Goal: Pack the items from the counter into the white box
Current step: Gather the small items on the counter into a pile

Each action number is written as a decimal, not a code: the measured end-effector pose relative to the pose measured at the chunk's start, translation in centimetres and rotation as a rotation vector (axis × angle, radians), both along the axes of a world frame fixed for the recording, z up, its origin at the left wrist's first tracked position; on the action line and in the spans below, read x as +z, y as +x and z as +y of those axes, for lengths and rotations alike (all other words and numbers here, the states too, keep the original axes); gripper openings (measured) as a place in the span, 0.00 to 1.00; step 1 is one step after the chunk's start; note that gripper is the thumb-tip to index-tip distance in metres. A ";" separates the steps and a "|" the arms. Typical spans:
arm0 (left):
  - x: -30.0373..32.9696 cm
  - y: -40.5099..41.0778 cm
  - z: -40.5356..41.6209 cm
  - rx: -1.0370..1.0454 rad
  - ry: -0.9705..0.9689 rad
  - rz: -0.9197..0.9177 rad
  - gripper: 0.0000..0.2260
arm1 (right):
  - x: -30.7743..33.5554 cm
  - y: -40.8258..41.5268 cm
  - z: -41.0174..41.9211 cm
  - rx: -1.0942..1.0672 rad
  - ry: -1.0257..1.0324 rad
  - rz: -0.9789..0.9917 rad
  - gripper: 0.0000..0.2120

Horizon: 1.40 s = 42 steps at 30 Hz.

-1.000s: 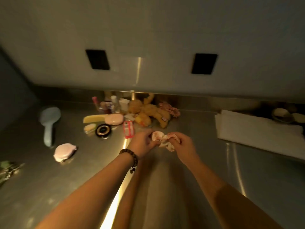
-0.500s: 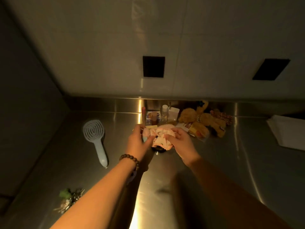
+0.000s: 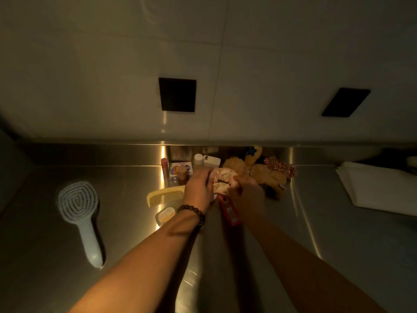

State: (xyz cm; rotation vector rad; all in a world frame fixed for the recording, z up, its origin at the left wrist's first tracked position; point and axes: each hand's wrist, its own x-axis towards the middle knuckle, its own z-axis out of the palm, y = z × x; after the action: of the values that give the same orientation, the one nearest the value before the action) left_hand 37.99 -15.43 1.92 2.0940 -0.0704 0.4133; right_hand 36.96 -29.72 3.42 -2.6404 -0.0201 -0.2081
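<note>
Both hands hold a crumpled pink-and-white fabric piece (image 3: 223, 180) above the steel counter (image 3: 126, 222). My left hand (image 3: 198, 188) grips its left side and my right hand (image 3: 246, 195) grips its right side. Below them lies a red packet (image 3: 230, 211). A yellow comb (image 3: 165, 195), a round yellow-lidded tin (image 3: 165, 215), small bottles (image 3: 198, 161), a pink tube (image 3: 165, 169) and a yellow plush toy (image 3: 264, 172) crowd the back of the counter. The white box (image 3: 379, 188) sits at the right edge.
A light blue hairbrush (image 3: 81, 213) lies on the counter at the left. Two black sockets (image 3: 177, 94) are set in the white wall behind. A red checked fabric item (image 3: 282, 167) lies beside the plush toy.
The view has swung from right to left and the box has slid to the frame's edge. Both hands have kept hold of the fabric piece and carried it further toward the item pile.
</note>
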 end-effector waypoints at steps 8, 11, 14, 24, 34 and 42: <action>-3.0 1.6 -0.4 -0.181 0.479 0.205 0.32 | -3.4 1.1 0.3 0.263 -0.440 0.120 0.26; -2.0 0.8 0.5 -0.211 0.435 0.201 0.35 | -2.5 0.5 0.4 0.156 -0.304 0.140 0.29; -0.4 -1.4 2.3 -0.150 0.348 0.135 0.35 | -1.0 -1.3 1.5 0.138 -0.065 -0.091 0.26; -0.3 -16.5 16.3 0.225 0.501 0.267 0.33 | -0.8 -11.2 12.3 0.736 0.094 0.082 0.25; -4.0 -31.6 23.6 0.495 0.612 0.724 0.44 | -5.4 -16.8 17.2 0.907 -0.337 0.213 0.33; -3.9 -33.0 22.2 0.467 0.453 0.459 0.21 | -5.5 -17.2 17.6 0.781 -0.311 0.141 0.22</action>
State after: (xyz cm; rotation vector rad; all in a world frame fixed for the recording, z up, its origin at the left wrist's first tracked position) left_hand 5.04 6.80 -2.03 2.6029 0.6598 0.1861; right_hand 19.77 -12.16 -2.09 -2.7088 -1.0838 0.2668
